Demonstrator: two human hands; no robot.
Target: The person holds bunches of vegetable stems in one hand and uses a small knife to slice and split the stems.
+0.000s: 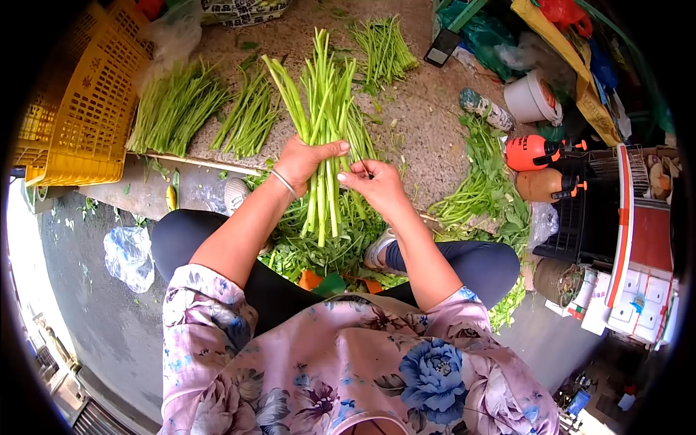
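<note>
My left hand [308, 163] is wrapped round a bundle of long green vegetable stems [326, 101], its thumb lying across them. The stems fan out above the fist, and their lower ends hang below it. Close on the right, my right hand [377, 188] has thumb and fingers pinched together against the side of the bundle. A small dark spot shows at its fingers, too small to name. Beneath both hands lies a heap of leafy greens [319, 254] between my legs. Trimmed stems [250, 116] lie in a bunch beyond my left hand.
A larger bunch of stems [177, 109] lies beside a yellow plastic crate [90, 101] at left; another bunch [384, 51] lies farther back. Leafy greens [486, 181] spread at right, near orange-topped spray bottles [533, 152] and a white bucket [529, 98]. A plastic bag [130, 257] lies at left.
</note>
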